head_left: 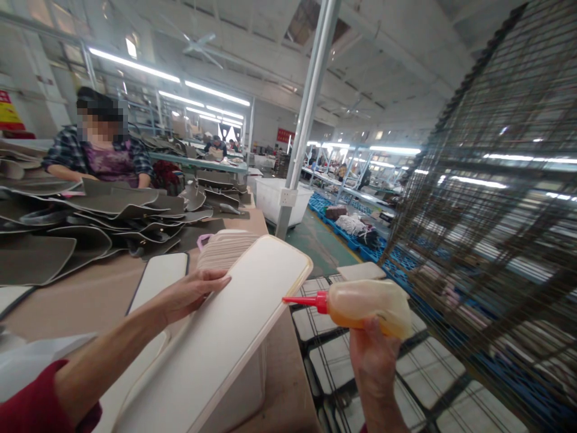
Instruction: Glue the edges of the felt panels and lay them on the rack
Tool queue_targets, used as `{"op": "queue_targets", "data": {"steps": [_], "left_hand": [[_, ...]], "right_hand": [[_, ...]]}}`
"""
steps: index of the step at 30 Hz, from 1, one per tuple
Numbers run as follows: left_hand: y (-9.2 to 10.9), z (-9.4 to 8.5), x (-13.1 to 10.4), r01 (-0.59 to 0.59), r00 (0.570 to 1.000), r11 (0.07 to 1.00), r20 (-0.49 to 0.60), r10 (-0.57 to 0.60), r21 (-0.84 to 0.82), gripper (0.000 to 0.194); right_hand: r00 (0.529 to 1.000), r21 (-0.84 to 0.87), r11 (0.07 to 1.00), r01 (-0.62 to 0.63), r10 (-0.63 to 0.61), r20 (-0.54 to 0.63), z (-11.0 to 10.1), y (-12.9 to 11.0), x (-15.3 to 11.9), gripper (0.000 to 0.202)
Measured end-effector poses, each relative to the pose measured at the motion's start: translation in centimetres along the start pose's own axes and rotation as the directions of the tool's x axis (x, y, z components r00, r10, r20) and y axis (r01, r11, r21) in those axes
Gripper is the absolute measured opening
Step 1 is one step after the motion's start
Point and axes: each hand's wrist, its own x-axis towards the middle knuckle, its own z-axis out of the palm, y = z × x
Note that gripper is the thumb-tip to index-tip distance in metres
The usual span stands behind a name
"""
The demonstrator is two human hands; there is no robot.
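My left hand [201,291] grips the left edge of a long white panel [234,325] with rounded corners, thumb on its face. The panel is tilted up over the table. In my right hand [374,355] is a squeeze bottle [369,304], lying on its side, with amber liquid in it. Its red nozzle [306,300] points left, and the tip meets the panel's right edge. A yellowish line of glue runs along the panel's rim near the top right corner.
Behind the panel stands a stack of beige pieces [225,249]. Another white panel with a dark edge [157,276] lies on the brown table [108,288]. Grey sheets [130,204] are piled at left, before a co-worker [103,144]. Wire racks [333,367] holding panels stand at right.
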Motion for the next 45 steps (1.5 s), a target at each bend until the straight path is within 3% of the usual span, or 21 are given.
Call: {"op": "queue_targets", "data": {"steps": [7,14,28,45], "left_hand": [[0.3,0.5,0.3,-0.004,0.999,1.0,-0.037,0.003,-0.026,0.053],[0.8,1.4,0.4,-0.001,0.996,0.999,-0.086,-0.002,-0.038,0.057],[1.1,1.3,1.8,-0.018,0.995,0.997,-0.099,0.01,-0.081,0.054],[2.5,1.2,3.1,-0.033,0.995,0.993,-0.102,0.021,-0.117,0.036]], "right_hand": [[0.999,0.0,0.999,-0.033,0.033,0.0,-0.2,0.4,-0.1,0.026],[0.997,0.02,0.997,-0.074,0.074,-0.013,0.3,0.5,-0.3,0.031],[0.994,0.029,0.993,-0.113,0.113,-0.008,0.6,0.6,-0.5,0.034],[0.988,0.011,0.989,-0.15,0.149,0.038,0.9,0.1,-0.8,0.03]]}}
